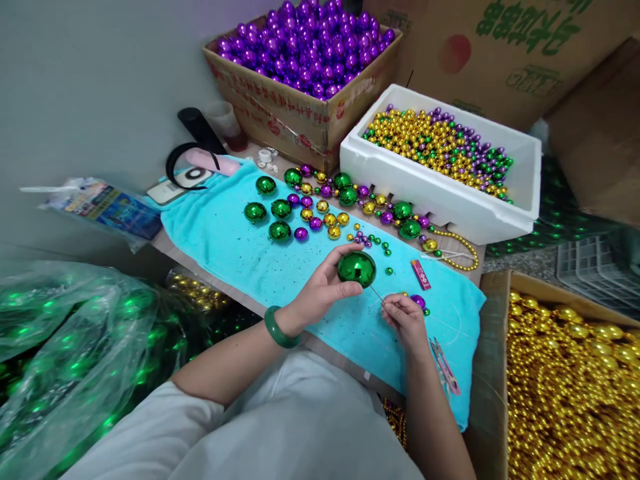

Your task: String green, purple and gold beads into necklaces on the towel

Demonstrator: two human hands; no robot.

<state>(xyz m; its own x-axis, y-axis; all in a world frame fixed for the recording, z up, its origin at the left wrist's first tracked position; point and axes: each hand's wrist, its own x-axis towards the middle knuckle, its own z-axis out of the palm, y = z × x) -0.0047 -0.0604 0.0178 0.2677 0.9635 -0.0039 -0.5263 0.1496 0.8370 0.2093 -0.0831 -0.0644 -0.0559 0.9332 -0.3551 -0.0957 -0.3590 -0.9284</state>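
At the near left, a clear plastic bag [65, 340] bulges with shiny green beads; at the near right, a cardboard carton [490, 353] of gold bead strands stands close against the table. The table's near edge [335, 357] runs just before the person's lap, and a turquoise towel [225, 260] overhangs its right end. Pink-handled snips [446, 370] lie beside the right forearm. The right hand [406, 321] pinches a thin needle-like strand [378, 295], thumb and forefinger closed together. The left hand [330, 283] curls around a large green bead [356, 269], raised above the towel, the strand reaching up to it. Left of that hand, a broad stretch of towel carries only dark specks, giving room sideways. Beyond lie loose green, gold and purple beads [315, 223], then a strung garland [347, 195] along a white foam box [377, 167] of mixed small beads. Farther back, a cardboard box [280, 120] heaps over with purple beads.
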